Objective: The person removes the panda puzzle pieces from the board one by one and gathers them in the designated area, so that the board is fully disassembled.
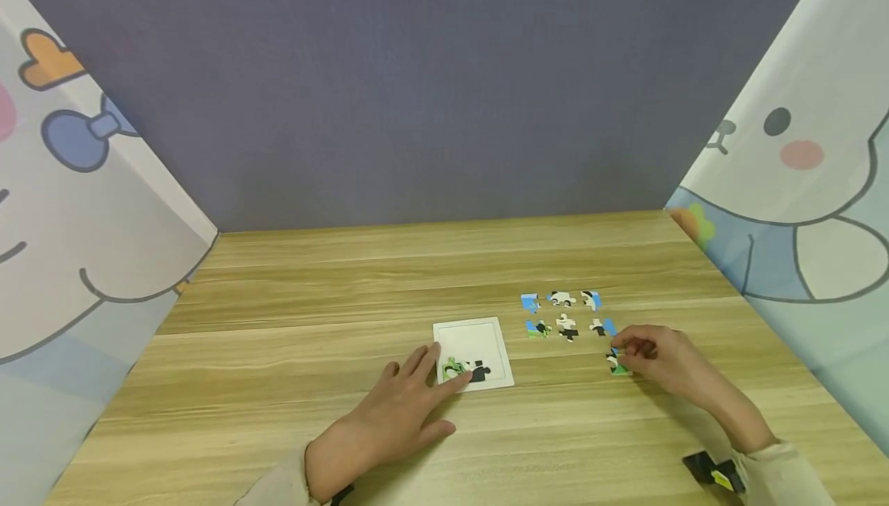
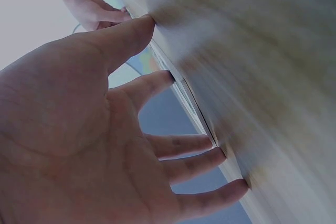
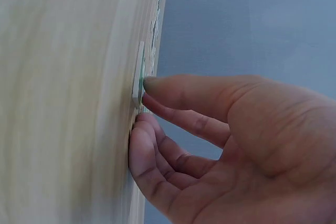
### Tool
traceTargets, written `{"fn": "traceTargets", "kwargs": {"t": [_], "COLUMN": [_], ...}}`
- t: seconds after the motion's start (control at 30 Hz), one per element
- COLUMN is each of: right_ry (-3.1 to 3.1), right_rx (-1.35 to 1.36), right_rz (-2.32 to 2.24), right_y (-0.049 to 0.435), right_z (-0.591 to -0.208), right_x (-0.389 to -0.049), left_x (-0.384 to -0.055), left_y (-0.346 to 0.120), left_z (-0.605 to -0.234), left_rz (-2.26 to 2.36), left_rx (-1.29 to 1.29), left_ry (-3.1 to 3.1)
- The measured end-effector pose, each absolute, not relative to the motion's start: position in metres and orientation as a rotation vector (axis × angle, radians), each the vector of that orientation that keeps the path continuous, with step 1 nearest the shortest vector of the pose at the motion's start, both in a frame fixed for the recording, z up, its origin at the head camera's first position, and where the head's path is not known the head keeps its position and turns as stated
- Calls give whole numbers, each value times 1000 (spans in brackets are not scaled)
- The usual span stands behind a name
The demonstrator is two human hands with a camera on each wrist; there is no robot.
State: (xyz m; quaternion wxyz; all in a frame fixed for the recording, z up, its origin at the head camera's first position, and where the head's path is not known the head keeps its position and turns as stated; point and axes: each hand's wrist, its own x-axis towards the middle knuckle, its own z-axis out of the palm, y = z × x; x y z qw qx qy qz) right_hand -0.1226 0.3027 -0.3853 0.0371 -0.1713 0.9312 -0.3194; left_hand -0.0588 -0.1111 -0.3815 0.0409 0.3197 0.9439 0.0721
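Observation:
A white square puzzle tray (image 1: 505, 352) lies on the wooden table, with a green piece (image 1: 451, 366) and a black-and-white piece (image 1: 479, 373) along its near side. My left hand (image 1: 403, 412) rests with spread, straight fingers at the tray's left and near edges; its index fingertip touches the black piece. To the right, thumb and finger of my right hand (image 1: 663, 358) pinch a green, black and white puzzle piece (image 1: 614, 363). From the right wrist, that piece (image 3: 138, 77) appears as a thin slab under the thumb, at the table surface. The hand's other fingers are curled.
Loose puzzle pieces lie behind and right of the tray: a blue corner (image 1: 530, 302), a panda face piece (image 1: 561, 299), a green-edged piece (image 1: 538, 328), a white-and-black piece (image 1: 566, 328) and others. A grey panel (image 1: 444, 89) stands behind the table (image 1: 278, 321). Cartoon-printed sheets flank both sides.

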Motion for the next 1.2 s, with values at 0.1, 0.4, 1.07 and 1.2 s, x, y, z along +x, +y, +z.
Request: {"fn": "traceTargets", "kwargs": {"t": [0.1,0.4,1.07,1.2], "right_ry": [2858,2892,2477,2440], "right_rx": [-532,-548,-986,-1015], "right_rz": [-985,-1009,-1077,-1013], "right_y": [302,289,194,166], "right_z": [-385,-374,-355,-356], "right_x": [-123,-123,-146,-147], "left_x": [-59,-61,-60,-61], "left_y": [-111,-113,-110,-110], "left_z": [-381,-379,-382,-383], "left_rz": [214,218,226,202], "left_rx": [987,989,963,961], "left_ry": [2896,2881,2863,2865]}}
